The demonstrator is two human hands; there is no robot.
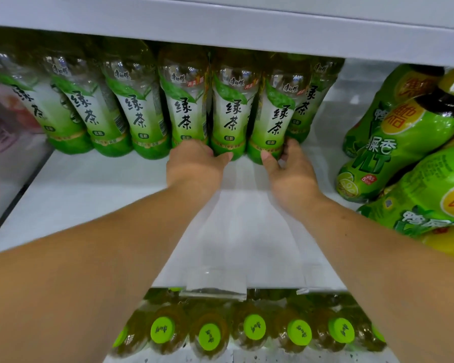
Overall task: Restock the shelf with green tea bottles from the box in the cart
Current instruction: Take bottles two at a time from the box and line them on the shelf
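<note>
**Item:** green tea bottles, row (131,113) stood upright at the back of the shelf (102,195). The box and cart are not seen.

**Hold:** the fifth bottle (227,121) is taken at its base by the left hand (194,163). The thumb is laid across the front, and the fingers are hidden between bottles. The sixth bottle (273,121) is clamped at its base by the right hand (290,166), thumb on one side and curled fingers on the other.

**Handling (judged):** full, so fairly heavy. The thin plastic is likely to give under squeeze, and the film label is smooth and may slip. A grip low on the body or at the waist is advised.

**Surface:** white, smooth and level, so bottles can be slid along it.

**Room:** the upper shelf (220,27) is set low over the tops. Lime bottles (404,142) are piled aslant at the right, and pink goods (0,121) are blurred at the left. Capped bottles (254,327) are ranked on the tier below.
</note>
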